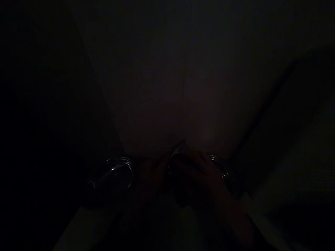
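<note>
The scene is almost black. Low in the middle my right hand [201, 174] shows faintly, its fingers curled round a small shiny metal thing [179, 148] whose shape I cannot make out. My left hand [153, 172] is a dim reddish shape just left of it, close to or touching the same thing; its fingers are too dark to read. A round shiny metal dish [112, 174] lies to the left of my hands. Another curved metal rim [227, 172] glints behind my right hand.
A pale surface [86, 226] runs along the bottom edge under the hands. A dim flat wall or panel [183, 87] fills the upper middle. Dark masses stand at the left and right sides.
</note>
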Motion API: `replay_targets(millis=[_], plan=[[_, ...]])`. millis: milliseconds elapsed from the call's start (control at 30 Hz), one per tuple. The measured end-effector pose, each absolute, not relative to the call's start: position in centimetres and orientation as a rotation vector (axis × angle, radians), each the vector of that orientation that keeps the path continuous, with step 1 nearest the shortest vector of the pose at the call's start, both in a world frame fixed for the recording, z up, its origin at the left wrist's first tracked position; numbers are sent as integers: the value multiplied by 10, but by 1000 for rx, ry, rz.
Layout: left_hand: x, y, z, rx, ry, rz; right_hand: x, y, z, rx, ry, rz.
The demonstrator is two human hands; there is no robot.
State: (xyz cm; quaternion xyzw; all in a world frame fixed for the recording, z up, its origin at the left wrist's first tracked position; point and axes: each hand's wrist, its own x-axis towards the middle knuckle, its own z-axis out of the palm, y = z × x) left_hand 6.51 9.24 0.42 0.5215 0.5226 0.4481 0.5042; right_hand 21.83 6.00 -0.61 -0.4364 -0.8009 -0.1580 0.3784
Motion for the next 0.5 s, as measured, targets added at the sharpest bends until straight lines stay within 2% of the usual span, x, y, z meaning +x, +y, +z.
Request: replay_targets(millis=[133, 333, 500], plan=[[65, 91, 4, 1267, 1250, 1066, 221, 61, -5, -1268, -1913, -351], [66, 91, 4, 1229, 1185, 1116, 218, 59, -4, -1147, -2057, -387], [67, 88, 4, 1214, 1141, 1124, 224, 61, -4, -1262, -1909, -305]])
